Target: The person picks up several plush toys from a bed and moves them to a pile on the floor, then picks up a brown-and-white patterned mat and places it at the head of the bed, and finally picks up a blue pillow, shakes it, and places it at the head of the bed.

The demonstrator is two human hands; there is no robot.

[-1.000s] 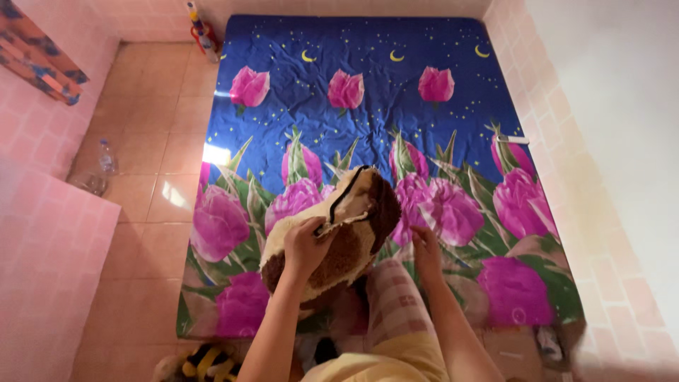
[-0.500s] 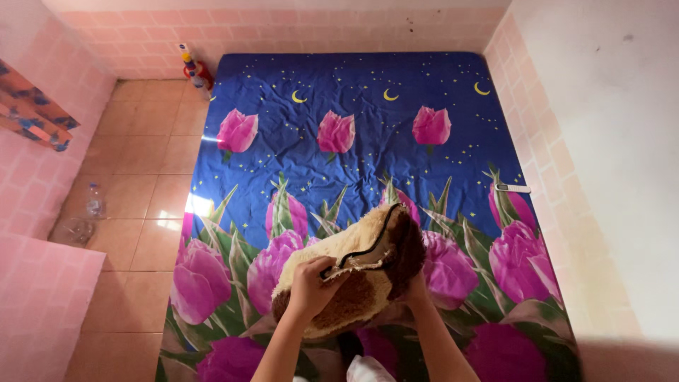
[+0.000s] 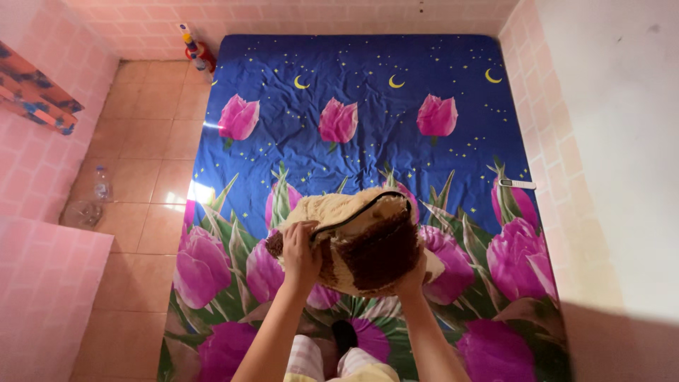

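A fluffy cream and brown plush cushion cover with a black zip along its top edge hangs over the near part of the mattress. My left hand grips its left end near the zip. Its lower right edge is held from beneath by my right hand, mostly hidden behind the plush. Under it lies a blue bed sheet printed with pink tulips, moons and stars.
Tiled floor runs along the mattress's left side, with a plastic bottle and coloured bottles in the far corner. A small white remote-like object lies at the sheet's right edge. Pink tiled walls enclose the room.
My right hand went from resting on the sheet to holding the cushion cover's lower right. The cover rose and turned, spreading wider between both hands.
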